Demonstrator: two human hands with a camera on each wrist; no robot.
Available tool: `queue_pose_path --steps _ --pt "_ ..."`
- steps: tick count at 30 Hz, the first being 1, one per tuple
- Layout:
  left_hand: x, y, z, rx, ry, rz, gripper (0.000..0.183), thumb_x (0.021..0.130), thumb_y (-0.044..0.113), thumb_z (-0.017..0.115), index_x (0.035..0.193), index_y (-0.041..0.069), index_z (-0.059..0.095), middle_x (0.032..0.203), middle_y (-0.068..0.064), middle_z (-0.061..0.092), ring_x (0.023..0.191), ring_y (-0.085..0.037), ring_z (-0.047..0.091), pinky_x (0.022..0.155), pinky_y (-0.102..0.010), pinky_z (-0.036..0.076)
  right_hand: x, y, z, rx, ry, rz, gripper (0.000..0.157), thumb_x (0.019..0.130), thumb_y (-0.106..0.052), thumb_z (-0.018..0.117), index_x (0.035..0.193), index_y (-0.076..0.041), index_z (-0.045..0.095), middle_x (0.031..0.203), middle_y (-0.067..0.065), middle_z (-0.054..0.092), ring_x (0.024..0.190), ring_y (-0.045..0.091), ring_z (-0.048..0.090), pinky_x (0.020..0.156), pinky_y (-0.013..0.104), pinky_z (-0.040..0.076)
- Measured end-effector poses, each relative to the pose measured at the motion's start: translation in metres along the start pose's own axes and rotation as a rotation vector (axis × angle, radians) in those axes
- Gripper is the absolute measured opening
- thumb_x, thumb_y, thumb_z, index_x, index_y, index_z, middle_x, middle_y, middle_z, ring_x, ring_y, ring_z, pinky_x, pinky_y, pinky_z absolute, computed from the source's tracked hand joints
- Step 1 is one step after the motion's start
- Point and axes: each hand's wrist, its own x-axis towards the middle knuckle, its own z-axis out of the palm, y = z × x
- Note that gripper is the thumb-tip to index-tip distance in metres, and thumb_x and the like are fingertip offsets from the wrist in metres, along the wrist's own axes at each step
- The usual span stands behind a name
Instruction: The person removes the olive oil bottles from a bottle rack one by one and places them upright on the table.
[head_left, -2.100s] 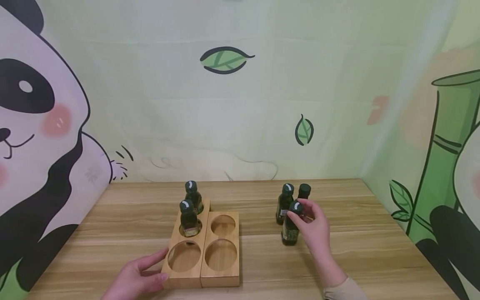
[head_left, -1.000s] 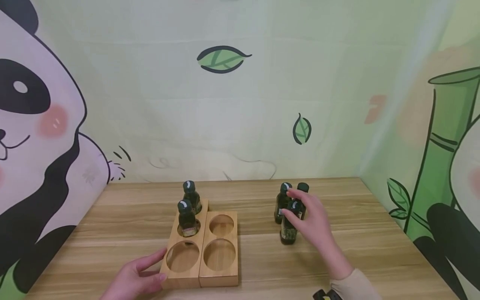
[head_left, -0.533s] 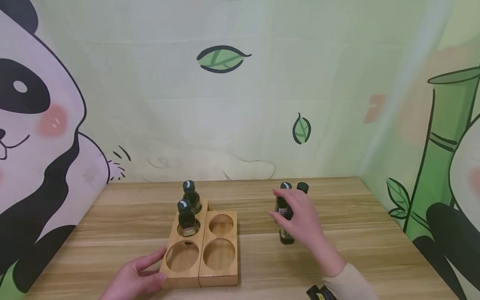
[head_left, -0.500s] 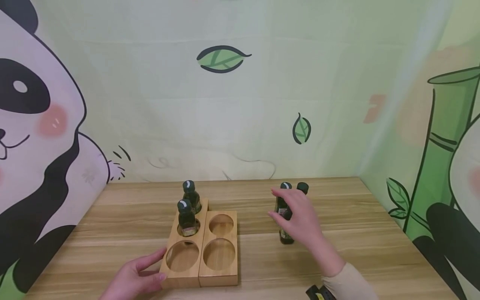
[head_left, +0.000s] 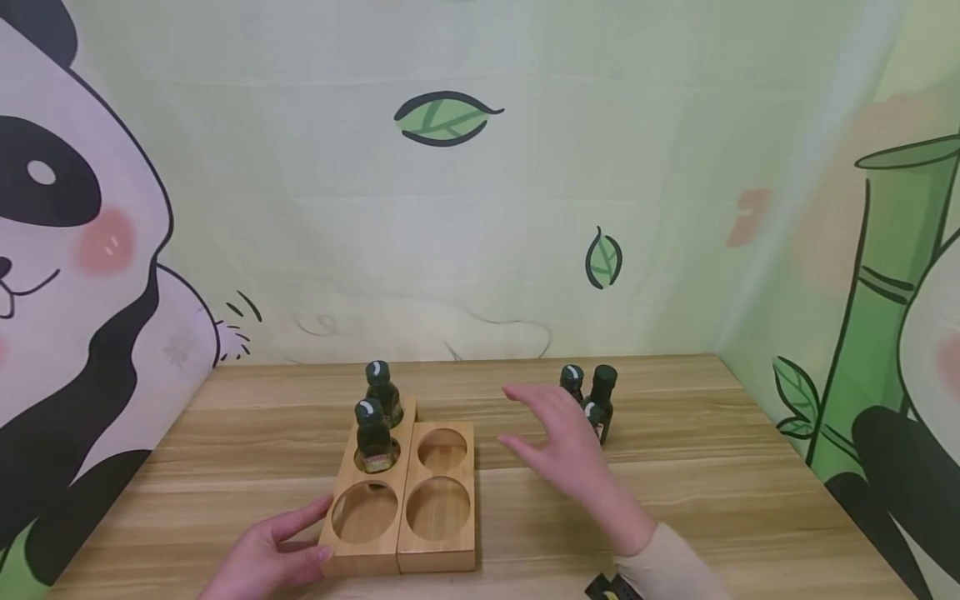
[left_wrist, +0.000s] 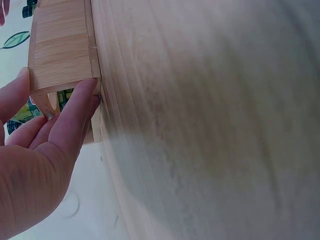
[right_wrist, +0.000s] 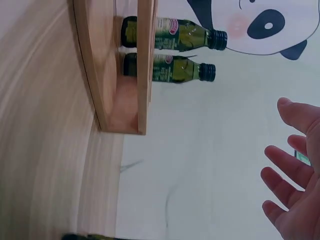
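Note:
My left hand (head_left: 266, 554) grips the near left corner of a wooden bottle rack (head_left: 437, 552), thumb and fingers on either side of its edge. Small dark green glass bottles with black caps are about: one bottle (head_left: 375, 437) stands in the rack's middle left hole, another bottle (head_left: 385, 396) behind it. My right hand (head_left: 566, 446) hovers over the table between the rack and a cluster of three bottles, thumb and fingers spread, holding nothing. In the cluster, the back right bottle (head_left: 603, 396) shows best; the hand partly hides the others.
The wooden table (head_left: 750, 500) runs back to a printed cloth wall (head_left: 487, 250) with pandas and leaves. Three rack holes hold no bottle. A black device (head_left: 613, 588) sits by the right sleeve (head_left: 671, 567).
My right hand pinched the front bottle's cap, let go of it, and moved left toward the rack with spread fingers. My left hand stays on the rack.

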Motion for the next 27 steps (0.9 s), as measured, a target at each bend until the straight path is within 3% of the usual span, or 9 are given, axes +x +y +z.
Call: queue_pose_path --steps 6,12,20,27 --pt "0.001 -0.001 0.0 0.0 0.01 -0.018 0.078 0.084 0.016 0.081 0.149 0.003 0.04 0.151 -0.034 0.026 0.104 -0.031 0.065 0.083 -0.046 0.057 0.001 -0.008 0.013 0.018 -0.024 0.012 0.063 0.077 -0.022 0.086 0.132 -0.006 0.06 0.126 0.007 0.065 0.117 0.026 0.056 0.104 0.044 0.042" --pt "-0.001 0.0 0.0 -0.013 -0.011 0.008 0.079 0.085 0.016 0.08 0.149 0.001 0.038 0.151 -0.035 0.027 0.105 -0.031 0.065 0.084 -0.045 0.057 0.004 -0.018 0.024 0.057 -0.081 0.08 0.062 0.08 -0.023 0.084 0.134 -0.007 0.059 0.128 0.007 0.064 0.118 0.026 0.055 0.103 0.044 0.044" --pt "-0.002 0.001 0.0 -0.01 -0.031 0.027 0.079 0.085 0.018 0.08 0.149 0.0 0.037 0.148 -0.036 0.031 0.104 -0.031 0.065 0.084 -0.044 0.056 0.007 -0.027 0.038 0.127 -0.119 0.108 0.063 0.079 -0.02 0.083 0.135 -0.005 0.058 0.13 0.009 0.063 0.12 0.029 0.054 0.104 0.046 0.044" --pt "-0.002 0.001 -0.002 -0.016 -0.032 0.02 0.079 0.085 0.017 0.08 0.149 0.0 0.037 0.151 -0.034 0.025 0.103 -0.031 0.065 0.084 -0.044 0.056 0.013 -0.036 0.048 0.164 -0.16 0.134 0.064 0.082 -0.023 0.081 0.137 -0.005 0.056 0.132 0.01 0.061 0.122 0.03 0.053 0.104 0.047 0.043"
